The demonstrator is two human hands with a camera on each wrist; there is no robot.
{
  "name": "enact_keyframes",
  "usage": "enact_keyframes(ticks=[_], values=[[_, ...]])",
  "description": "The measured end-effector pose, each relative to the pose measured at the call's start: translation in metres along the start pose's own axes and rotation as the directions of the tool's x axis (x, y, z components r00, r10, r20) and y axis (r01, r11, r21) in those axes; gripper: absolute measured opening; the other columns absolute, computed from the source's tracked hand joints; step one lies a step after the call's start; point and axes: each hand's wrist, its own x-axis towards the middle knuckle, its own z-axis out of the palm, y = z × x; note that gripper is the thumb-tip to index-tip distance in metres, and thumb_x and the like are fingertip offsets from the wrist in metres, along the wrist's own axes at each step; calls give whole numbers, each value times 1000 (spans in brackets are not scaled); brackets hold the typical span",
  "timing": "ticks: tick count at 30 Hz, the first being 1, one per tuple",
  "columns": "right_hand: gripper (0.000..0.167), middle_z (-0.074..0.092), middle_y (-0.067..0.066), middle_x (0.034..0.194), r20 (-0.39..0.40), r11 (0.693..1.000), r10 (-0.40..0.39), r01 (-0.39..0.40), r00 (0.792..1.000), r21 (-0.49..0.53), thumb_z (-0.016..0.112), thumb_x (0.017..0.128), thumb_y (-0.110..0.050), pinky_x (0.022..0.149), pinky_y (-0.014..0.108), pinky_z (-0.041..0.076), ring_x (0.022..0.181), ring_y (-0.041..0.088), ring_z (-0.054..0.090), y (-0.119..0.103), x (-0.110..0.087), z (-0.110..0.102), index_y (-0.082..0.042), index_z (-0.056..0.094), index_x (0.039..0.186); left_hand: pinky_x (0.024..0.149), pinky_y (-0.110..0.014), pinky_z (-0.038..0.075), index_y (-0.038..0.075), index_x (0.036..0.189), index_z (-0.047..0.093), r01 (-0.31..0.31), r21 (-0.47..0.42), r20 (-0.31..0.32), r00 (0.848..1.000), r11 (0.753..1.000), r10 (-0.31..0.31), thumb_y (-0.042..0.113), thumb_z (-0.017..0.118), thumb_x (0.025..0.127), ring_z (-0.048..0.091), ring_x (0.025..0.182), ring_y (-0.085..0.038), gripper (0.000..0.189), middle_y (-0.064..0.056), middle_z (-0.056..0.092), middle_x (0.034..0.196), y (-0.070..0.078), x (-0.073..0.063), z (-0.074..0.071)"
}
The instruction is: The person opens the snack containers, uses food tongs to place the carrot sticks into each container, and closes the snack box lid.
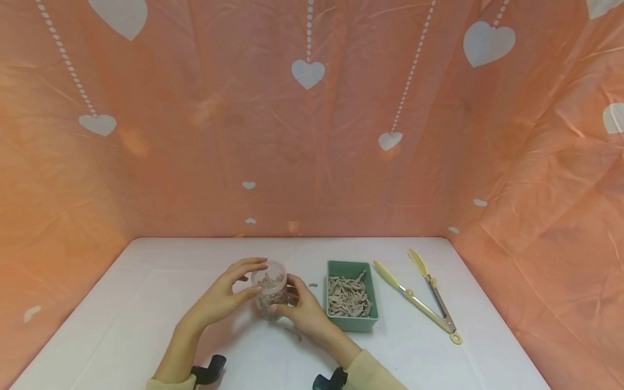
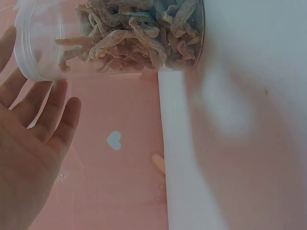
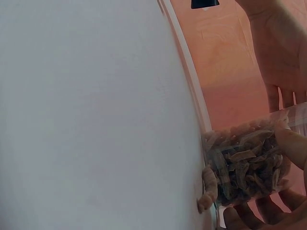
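Observation:
A clear plastic jar point(image 1: 270, 310), partly filled with greyish-brown, shrivelled dried strips point(image 2: 129, 40), stands upright on the white table. My left hand point(image 1: 219, 298) spans its clear lid point(image 2: 38, 40), thumb on the near side and fingers at the far side. In the left wrist view the other fingers lie fairly straight beside the lid's rim. My right hand point(image 1: 306, 313) grips the jar's body from the right, thumb in front and fingers curled behind. One loose strip point(image 3: 208, 188) lies against the foot of the jar in the right wrist view.
Right of the hands stands a green rectangular box point(image 1: 353, 324) holding many similar strips point(image 1: 348, 297). Farther right lie spread tongs point(image 1: 429, 314) with yellow tips. Small loose pieces point(image 1: 313, 285) lie on the table point(image 1: 166, 271). Orange cloth point(image 1: 273, 135) with hearts encloses the back and sides.

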Motion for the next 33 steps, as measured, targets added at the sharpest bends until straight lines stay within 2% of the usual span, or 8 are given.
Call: enact_keyframes(ticks=[4,7,10,15,19,24,29,33], values=[[74,52,24,148,-1,1000,-6,6,1000,-4,78,93,-12,113,60,42,136,45,51,-1,0,0,-1,39,155,101,-34,49,4,141,61,1,-18,27,1000,1000,-1,7,66,100,44,140,-17,41,-14,52,153,-1,-1,0],[74,52,24,149,0,1000,-4,4,1000,-5,78,93,-13,113,60,41,136,45,51,-1,0,0,-2,39,155,102,-33,48,3,141,60,7,-31,32,999,999,-6,6,64,101,43,141,-15,41,-15,50,155,0,-2,0],[74,52,23,149,1,1000,-2,2,1000,-2,78,93,-14,114,60,41,137,44,50,-1,-1,0,-2,39,155,103,-34,48,6,142,60,34,-26,23,999,999,-33,9,66,101,44,141,-19,41,-13,50,155,1,-1,1],[73,52,22,149,3,1000,4,-4,1000,6,78,93,-16,115,60,40,137,43,50,-2,-2,0,-2,40,155,101,-41,51,8,139,63,89,6,-37,995,996,-88,15,78,94,51,134,-30,49,-11,54,147,2,0,3],[73,52,23,148,-1,1000,4,-4,1000,10,78,93,-16,115,60,40,137,45,50,-2,-2,0,-2,40,154,99,-45,53,8,135,65,112,10,-65,992,994,-111,16,84,88,55,127,-30,51,-10,57,139,3,1,4],[73,53,24,148,-2,1000,-6,6,1000,3,79,93,-15,114,60,41,135,45,51,-1,-1,0,-2,40,154,97,-44,54,7,133,67,84,15,-61,995,996,-83,14,83,89,56,124,-29,47,-9,59,136,4,2,4],[73,52,23,148,1,1000,-8,8,1000,-7,79,93,-16,114,60,41,136,44,51,-1,-1,-1,-2,41,154,97,-45,54,6,135,66,38,21,-28,999,999,-37,10,77,94,55,129,-30,43,-12,59,141,1,2,2],[74,52,23,149,6,1000,-1,1,1000,-12,79,93,-17,114,60,41,137,44,51,-1,-1,-1,-2,40,154,100,-46,52,8,138,64,52,13,1,999,999,-52,11,73,97,50,135,-31,42,-11,56,148,-1,0,1]])
